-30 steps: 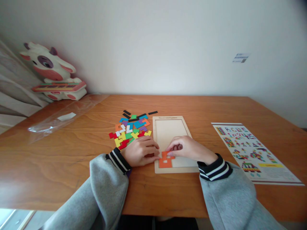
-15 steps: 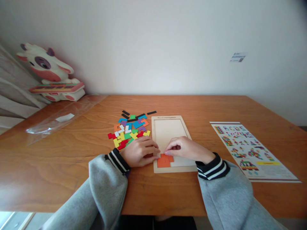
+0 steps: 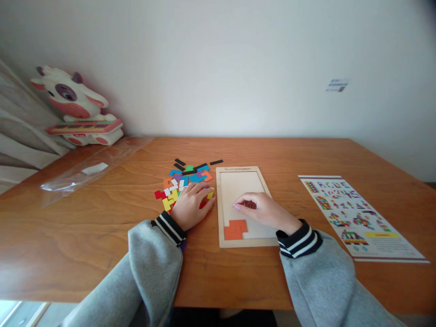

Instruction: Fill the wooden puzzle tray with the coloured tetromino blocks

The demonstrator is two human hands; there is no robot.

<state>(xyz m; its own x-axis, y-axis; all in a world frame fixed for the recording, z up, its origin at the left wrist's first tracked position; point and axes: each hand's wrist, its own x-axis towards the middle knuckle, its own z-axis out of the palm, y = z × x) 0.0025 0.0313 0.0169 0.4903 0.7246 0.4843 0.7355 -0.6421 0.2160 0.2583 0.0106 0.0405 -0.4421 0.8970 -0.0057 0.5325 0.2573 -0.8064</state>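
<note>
My left hand [image 3: 192,203] is spread, palm down, over the pile of coloured puzzle pieces [image 3: 169,198], its fingers apart and covering part of it. No piece shows in its grip. Above the wooden puzzle tray [image 3: 221,204] hovers my right hand [image 3: 259,209], thumb and fingertips pinched together; whether anything sits between them is hidden. Just below those fingertips, orange pieces [image 3: 235,230] lie joined in the tray's near left corner, with a small notch of bare tray at their upper left.
A printed pattern sheet [image 3: 357,247] lies to the right on the wooden table [image 3: 221,281]. At the back left are a clear plastic bag [image 3: 68,181] and a toy cow with a keyboard [image 3: 81,109]. Black strips [image 3: 216,162] lie behind the pile.
My left hand has left the tray's left edge and moved left and back over the pile, its fingers spreading. My right hand stays almost in place above the tray.
</note>
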